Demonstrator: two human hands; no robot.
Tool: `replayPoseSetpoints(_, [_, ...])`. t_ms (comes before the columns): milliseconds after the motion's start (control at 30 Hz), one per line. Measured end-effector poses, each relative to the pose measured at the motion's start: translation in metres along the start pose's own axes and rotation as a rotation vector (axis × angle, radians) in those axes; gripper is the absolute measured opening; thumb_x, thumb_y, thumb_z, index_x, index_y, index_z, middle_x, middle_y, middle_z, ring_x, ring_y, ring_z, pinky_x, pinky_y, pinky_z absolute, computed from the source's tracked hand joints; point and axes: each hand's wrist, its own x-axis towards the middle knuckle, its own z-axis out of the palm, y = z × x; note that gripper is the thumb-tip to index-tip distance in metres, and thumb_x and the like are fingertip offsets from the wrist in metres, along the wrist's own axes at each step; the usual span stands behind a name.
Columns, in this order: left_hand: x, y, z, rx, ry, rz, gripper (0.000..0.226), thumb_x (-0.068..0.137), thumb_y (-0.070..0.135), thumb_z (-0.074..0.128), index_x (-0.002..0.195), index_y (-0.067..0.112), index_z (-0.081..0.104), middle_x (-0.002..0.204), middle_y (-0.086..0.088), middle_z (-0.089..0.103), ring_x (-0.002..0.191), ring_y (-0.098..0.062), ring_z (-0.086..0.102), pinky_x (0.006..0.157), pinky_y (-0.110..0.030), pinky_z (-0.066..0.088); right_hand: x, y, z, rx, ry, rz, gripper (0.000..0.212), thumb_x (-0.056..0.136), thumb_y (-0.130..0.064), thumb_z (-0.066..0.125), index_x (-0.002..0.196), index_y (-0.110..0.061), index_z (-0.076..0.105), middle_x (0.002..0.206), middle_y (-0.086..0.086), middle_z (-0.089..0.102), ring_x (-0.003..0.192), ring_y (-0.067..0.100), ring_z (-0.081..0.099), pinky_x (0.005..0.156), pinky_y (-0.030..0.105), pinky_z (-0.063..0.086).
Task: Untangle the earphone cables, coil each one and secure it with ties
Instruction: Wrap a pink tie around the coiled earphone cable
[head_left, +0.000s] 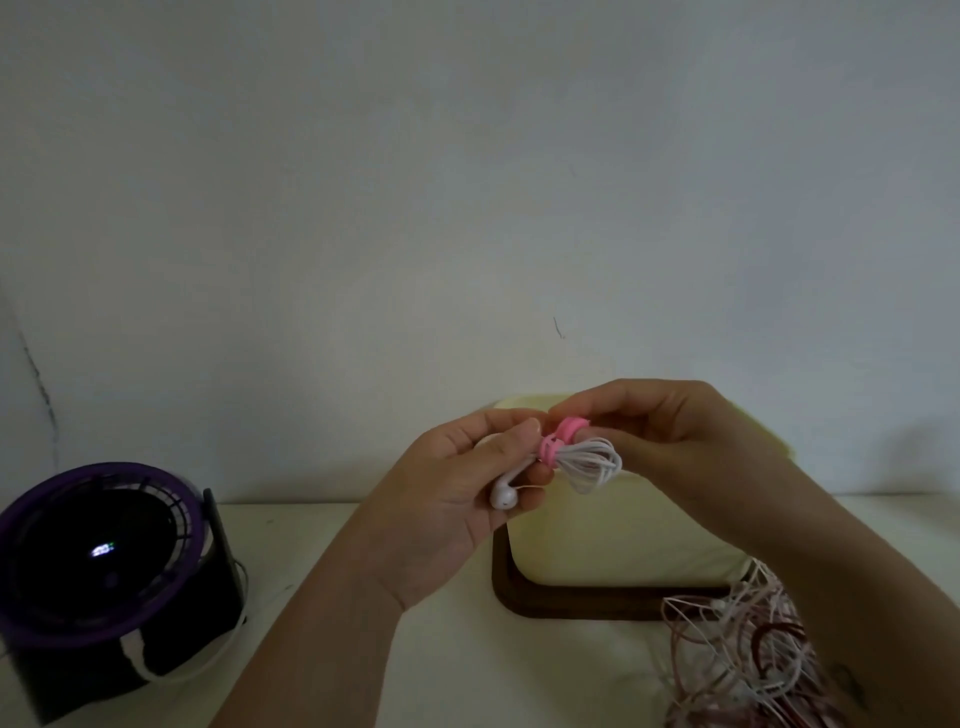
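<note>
Loose cables (748, 654): nearest us, at the lower right, we see a tangled heap of thin pink, white and dark red cords lying on the worktop (415, 665), partly under our right forearm.
Fan (98, 566): at the lower left we see a small purple desk fan on the worktop, with a white cord trailing from its base.
Left hand (457, 504): raised over the worktop, our grip is pinching one end of the coiled earphone cable (587, 465); a white earbud (504, 498) pokes out below the fingers.
Pink tie (556, 441): we see it wrapped around the middle of the white coil, between our two hands.
Right hand (670, 441): our fingertips are pressed together on the upper loop of the pink tie; the white loops fan out just below.
Box (623, 540): behind the hands we see a pale yellow container on a dark brown tray (519, 597).
Wall (467, 182): plain and pale, farthest back.
</note>
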Motion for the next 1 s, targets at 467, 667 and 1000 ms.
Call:
replayPoseSetpoints(467, [-0.001,-0.004,0.002,0.541,0.072,0.327,0.017,0.081,0.021,0.069,0.099,0.021,0.067,0.09,0.002,0.073,0.086,-0.012,0.07,0.076,-0.023,0.055,0.004,0.007,0.012,0.177,0.173,0.08,0.02,0.063,-0.025,0.069,0.079,-0.013,0.073,0.074,0.011,0.072,0.066,0.015,0.067,0.065,0.022,0.055])
replayPoseSetpoints(667, [0.006,-0.012,0.002,0.246,0.103,0.197,0.026,0.067,0.038,0.064,0.082,0.021,0.077,0.079,-0.005,0.069,0.075,-0.016,0.062,0.065,-0.024,0.05,0.003,0.008,0.013,0.066,0.138,0.114,0.007,0.077,-0.009,0.07,0.08,-0.004,0.067,0.065,0.008,0.064,0.059,0.011,0.06,0.06,0.017,0.05])
replayPoseSetpoints(1000, [0.003,-0.011,0.0,0.483,-0.02,0.138,0.045,0.077,0.052,0.066,0.083,0.008,0.07,0.078,-0.02,0.069,0.07,-0.017,0.062,0.075,-0.027,0.05,0.001,0.005,0.004,-0.024,0.068,0.136,0.051,0.063,-0.043,0.065,0.109,-0.022,0.065,0.073,-0.007,0.067,0.061,0.009,0.058,0.061,0.023,0.048])
